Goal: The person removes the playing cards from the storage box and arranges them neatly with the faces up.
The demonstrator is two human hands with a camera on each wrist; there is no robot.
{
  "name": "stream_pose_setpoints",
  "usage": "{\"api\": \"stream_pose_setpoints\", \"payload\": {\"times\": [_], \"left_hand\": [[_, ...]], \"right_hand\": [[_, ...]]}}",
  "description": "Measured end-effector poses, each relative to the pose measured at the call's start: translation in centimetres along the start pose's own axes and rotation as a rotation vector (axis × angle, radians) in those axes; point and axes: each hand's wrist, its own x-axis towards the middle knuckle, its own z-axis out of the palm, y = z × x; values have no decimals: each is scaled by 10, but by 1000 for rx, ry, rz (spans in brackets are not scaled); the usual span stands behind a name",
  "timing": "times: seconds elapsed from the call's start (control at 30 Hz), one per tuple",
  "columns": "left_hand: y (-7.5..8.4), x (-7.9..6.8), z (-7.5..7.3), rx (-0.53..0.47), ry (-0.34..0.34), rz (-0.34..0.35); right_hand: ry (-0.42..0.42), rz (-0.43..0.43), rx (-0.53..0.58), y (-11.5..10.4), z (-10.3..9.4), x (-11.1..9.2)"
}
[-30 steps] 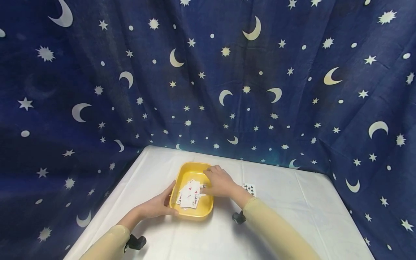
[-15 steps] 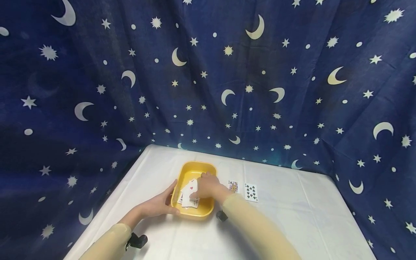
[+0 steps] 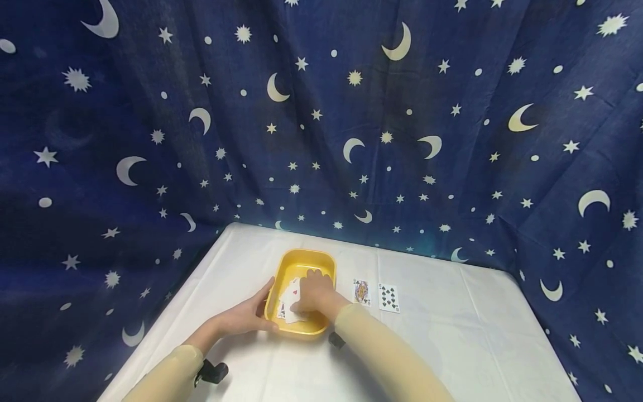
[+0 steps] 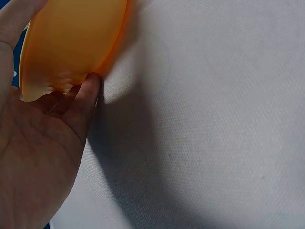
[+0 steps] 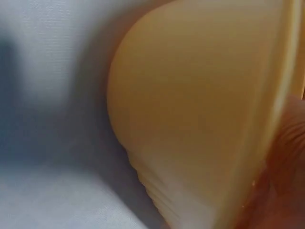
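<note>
A yellow plastic tub (image 3: pixel 300 334) stands on the white table, with a loose pile of playing cards (image 3: pixel 290 296) inside, some showing red hearts. My left hand (image 3: pixel 242 319) holds the tub's near left corner, thumb at the front and fingers along the side; in the left wrist view, fingers (image 4: pixel 88 95) press its outer wall. Reaching over the right rim, my right hand (image 3: pixel 315 293) grips at the cards with curled fingers, its thumb on a white card. The fingertips are hidden under the hand. In the right wrist view, the tub's wall (image 5: pixel 190 95) covers most of that hand.
Right of the tub lie two face-up cards, a queen of clubs (image 3: pixel 361 292) and a ten of spades (image 3: pixel 389 298). A dark blue curtain (image 3: pixel 321 111) with moons and stars hangs behind and beside the white-covered table (image 3: pixel 452 335).
My right hand has moved from the tub's right rim left and down onto the cards, uncovering the queen on the table. The left hand keeps its hold on the tub.
</note>
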Motion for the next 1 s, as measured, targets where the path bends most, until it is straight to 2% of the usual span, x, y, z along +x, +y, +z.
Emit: {"api": "stream_pose_setpoints", "payload": {"times": [0.3,0.67,1.0], "left_hand": [[1,2,0,34,23,-21],[2,1,3,27,26,-45],[1,0,3,21,23,-28]], "right_hand": [[-52,-48,11,6,-6,-2],[-47,-17,85,7,-3,-3],[-37,-38,65,8,-3,-3]]}}
